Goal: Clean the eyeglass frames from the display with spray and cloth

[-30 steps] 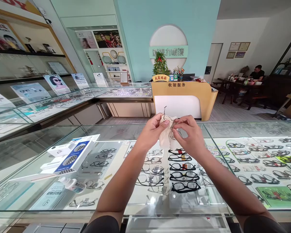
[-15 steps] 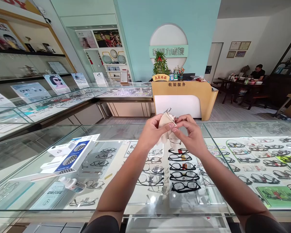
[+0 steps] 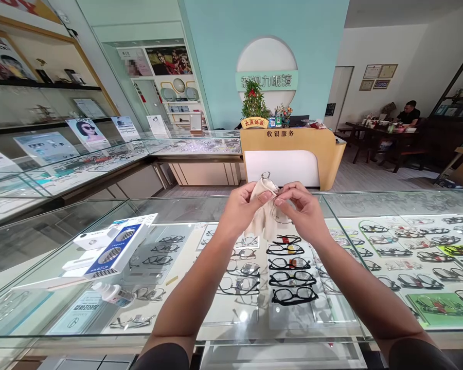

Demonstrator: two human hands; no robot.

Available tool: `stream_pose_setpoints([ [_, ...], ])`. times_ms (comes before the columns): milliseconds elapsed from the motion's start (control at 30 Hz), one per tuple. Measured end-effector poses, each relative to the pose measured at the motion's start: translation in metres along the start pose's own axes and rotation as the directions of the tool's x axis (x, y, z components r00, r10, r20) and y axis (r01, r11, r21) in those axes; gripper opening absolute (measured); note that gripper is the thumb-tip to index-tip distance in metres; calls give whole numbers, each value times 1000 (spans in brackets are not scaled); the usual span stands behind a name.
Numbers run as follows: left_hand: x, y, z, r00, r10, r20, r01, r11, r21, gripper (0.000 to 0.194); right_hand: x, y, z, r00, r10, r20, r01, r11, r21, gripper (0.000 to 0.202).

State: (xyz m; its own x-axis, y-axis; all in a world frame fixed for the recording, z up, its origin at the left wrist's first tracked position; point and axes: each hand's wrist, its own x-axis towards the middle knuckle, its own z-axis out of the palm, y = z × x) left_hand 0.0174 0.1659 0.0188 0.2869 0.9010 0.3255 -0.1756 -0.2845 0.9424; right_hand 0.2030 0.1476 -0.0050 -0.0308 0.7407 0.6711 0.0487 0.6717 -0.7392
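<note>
Above the glass counter, my left hand (image 3: 237, 208) is closed on a cream cloth (image 3: 263, 218), thumb pressed flat against it. The cloth is folded around part of a thin-rimmed pair of eyeglasses (image 3: 265, 176); one rim sticks up above the cloth, and another thin curved part hangs below my right fingers. My right hand (image 3: 303, 208) pinches the eyeglasses' frame between thumb and fingers, just right of the cloth. The middle of the glasses is hidden by cloth and fingers. Below my hands, black-framed glasses (image 3: 294, 294) lie in a column inside the case.
The glass display counter (image 3: 224, 329) spans the front, with many frames inside. On its left stand a blue-and-white box (image 3: 118, 249) and a white bottle (image 3: 113, 294) lying on its side. A wooden cashier desk (image 3: 332, 159) is ahead; a person (image 3: 410, 113) sits at a table far right.
The cloth now hangs lower and looser beneath my left hand. The exposed rim at the top has turned and shows more openly. Both hands stay nearly in place.
</note>
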Motion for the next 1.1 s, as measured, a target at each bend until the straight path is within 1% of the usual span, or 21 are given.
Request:
stream_pose_setpoints([
  [100, 1, -1, 1, 999, -39, 18, 41, 989, -140, 42, 0, -2, 1, 1000, 20, -21, -18, 996, 86, 22],
  [200, 1, -5, 4, 997, -83, -3, 80, 973, -219, 42, -1, -3, 2, 999, 11, -30, -8, 992, 125, 20],
  [333, 1, -8, 8, 997, -79, -23, 73, 978, -195, 41, 0, -1, 0, 1000, 10, 10, -11, 995, 100, 22],
  [500, 1, -9, 5, 999, -48, 3, 48, 993, -107, 40, 4, 4, -8, 993, 39, 108, -41, 999, 21, 25],
  [600, 3, -11, 5, 998, -55, 20, 57, 990, -132, 39, 6, 5, -11, 990, 31, 138, -30, 999, -12, 24],
  [800, 6, -11, 12, 999, -39, 12, 41, 958, -285, 43, 5, 2, -5, 996, 17, 87, -19, 1000, 18, 25],
  [967, 5, -10, 12, 999, -36, 27, 42, 956, -291, 39, 3, -1, -4, 996, 3, 85, -2, 1000, -16, 23],
  [1100, 2, -6, 12, 1000, -7, -6, 5, 963, -269, 38, 2, -2, -8, 998, -6, 67, 10, 999, -50, 18],
])
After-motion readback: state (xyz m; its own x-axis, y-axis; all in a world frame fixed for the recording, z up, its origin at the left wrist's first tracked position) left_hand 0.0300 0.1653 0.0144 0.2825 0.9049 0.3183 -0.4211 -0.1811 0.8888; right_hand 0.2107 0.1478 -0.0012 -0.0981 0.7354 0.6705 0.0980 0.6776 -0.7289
